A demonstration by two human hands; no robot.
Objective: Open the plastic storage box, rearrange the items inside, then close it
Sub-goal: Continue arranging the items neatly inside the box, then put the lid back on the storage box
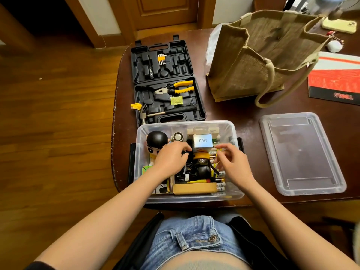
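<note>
The clear plastic storage box [236, 133] stands open at the table's near edge, and its lid [301, 152] lies flat to the right of it. Inside are a black-haired figurine [156, 140], a white carton marked Q88 [203, 142], a yellow-banded round object [200, 155], black cables, a brown cardboard box [194, 188] and several batteries [221, 185]. Both hands reach into the box. My left hand [171, 160] curls its fingers around black cable beside the yellow-banded object. My right hand [232, 162] hovers over the batteries with fingers bent and apart, holding nothing I can make out.
An open black tool case [167, 82] with pliers and a hammer lies just behind the box. A jute tote bag [259, 55] stands at the back right. A red and black booklet [335, 80] lies at the right edge. The table's left edge drops to wooden floor.
</note>
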